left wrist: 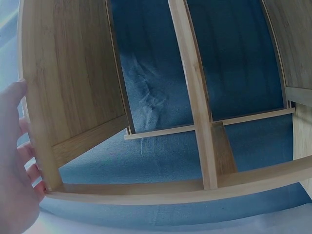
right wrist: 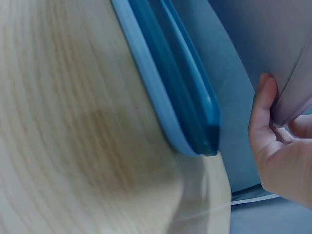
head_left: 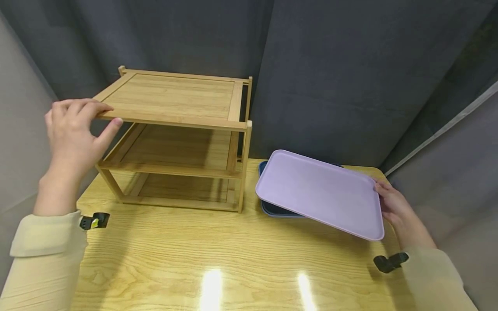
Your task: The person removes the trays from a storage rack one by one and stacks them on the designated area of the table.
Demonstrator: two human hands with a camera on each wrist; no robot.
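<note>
Lilac tray [head_left: 320, 194] is tilted above the table [head_left: 218, 255], its right edge pinched by the right hand [head_left: 394, 207], thumb on top and fingers beneath. Under its far end lies a blue tray [head_left: 272, 209], flat on the wood. Just left stands a bamboo shelf [head_left: 179, 138] with three levels; the left hand [head_left: 74, 129] grips the front left corner of its top board.

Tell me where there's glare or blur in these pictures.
Head view: sharp, two bright glare patches on the table near its front edge. Right wrist view: the wood is smeared with blur, the blue tray edge soft. Left wrist view: bluish cast, rack bars bowed by the lens.
</note>
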